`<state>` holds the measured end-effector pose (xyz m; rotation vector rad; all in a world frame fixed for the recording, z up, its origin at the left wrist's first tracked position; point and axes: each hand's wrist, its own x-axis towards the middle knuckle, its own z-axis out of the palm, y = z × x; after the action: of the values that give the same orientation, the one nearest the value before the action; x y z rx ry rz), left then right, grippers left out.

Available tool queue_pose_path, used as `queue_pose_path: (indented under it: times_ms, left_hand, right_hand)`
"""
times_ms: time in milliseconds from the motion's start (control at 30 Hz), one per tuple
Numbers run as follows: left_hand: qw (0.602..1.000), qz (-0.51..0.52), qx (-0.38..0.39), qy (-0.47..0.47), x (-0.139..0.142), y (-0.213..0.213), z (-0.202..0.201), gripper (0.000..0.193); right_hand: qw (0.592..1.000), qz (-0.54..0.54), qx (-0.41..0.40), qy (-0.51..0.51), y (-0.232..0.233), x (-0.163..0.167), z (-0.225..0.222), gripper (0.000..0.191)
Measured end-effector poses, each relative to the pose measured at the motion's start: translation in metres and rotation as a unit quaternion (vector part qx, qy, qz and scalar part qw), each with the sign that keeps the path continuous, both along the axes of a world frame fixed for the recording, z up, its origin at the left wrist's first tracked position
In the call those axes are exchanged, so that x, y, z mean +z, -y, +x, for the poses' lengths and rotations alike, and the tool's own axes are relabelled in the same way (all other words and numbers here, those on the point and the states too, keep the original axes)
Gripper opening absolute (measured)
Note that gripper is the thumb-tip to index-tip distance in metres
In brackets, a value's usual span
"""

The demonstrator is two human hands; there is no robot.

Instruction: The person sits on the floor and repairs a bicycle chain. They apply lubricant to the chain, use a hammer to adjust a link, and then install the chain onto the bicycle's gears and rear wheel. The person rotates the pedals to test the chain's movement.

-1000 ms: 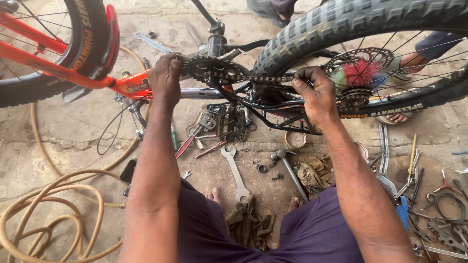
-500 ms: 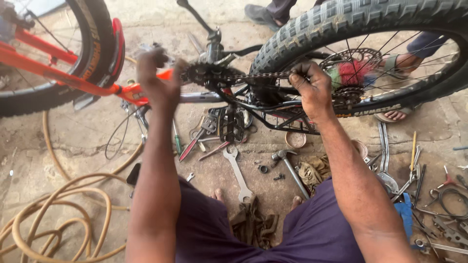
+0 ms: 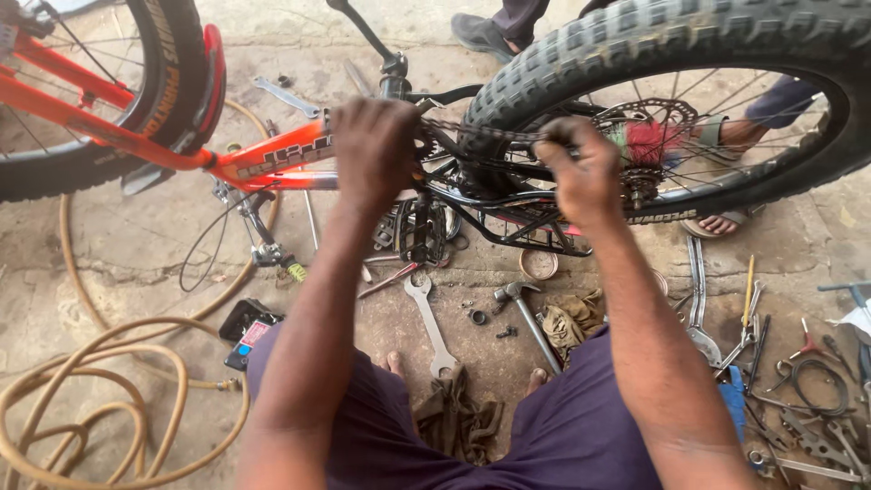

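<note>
An upside-down bicycle with an orange frame (image 3: 272, 159) and a knobby rear tyre (image 3: 653, 36) stands in front of me. My left hand (image 3: 374, 150) is closed over the crank area, covering the chainring. My right hand (image 3: 581, 168) grips the bicycle chain (image 3: 472, 134) where it runs toward the rear sprockets (image 3: 649, 136). A black pedal crank arm (image 3: 363, 32) sticks up behind my left hand.
On the concrete floor lie a spanner (image 3: 431, 322), a hammer (image 3: 522, 313), rags (image 3: 458, 417), a coiled tan hose (image 3: 91, 408) and several hand tools (image 3: 771, 363) at the right. Another person's shoe (image 3: 481, 32) and sandalled foot (image 3: 726, 222) are beyond the wheel.
My left hand has shifted right along the frame onto the crank area. The view has moved closer and slightly down. My right hand stays on the chain.
</note>
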<state>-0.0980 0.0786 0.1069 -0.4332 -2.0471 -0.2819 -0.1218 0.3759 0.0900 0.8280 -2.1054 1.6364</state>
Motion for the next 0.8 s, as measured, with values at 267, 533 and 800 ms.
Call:
queue_pose_path:
  times_ms: [267, 533, 800]
  left_hand:
    - [0.992, 0.103, -0.058, 0.034, 0.026, 0.03, 0.015, 0.017]
    - [0.994, 0.101, -0.028, 0.014, 0.011, 0.04, 0.009, 0.014]
    - [0.937, 0.337, 0.018, 0.09, -0.037, 0.083, 0.013, 0.008]
  right_hand:
    - [0.984, 0.099, -0.111, -0.099, 0.034, -0.011, -0.012, 0.011]
    - [0.969, 0.163, -0.117, -0.142, 0.036, -0.016, -0.009, 0.018]
    - [0.962, 0.201, -0.109, -0.148, 0.032, -0.011, 0.003, 0.011]
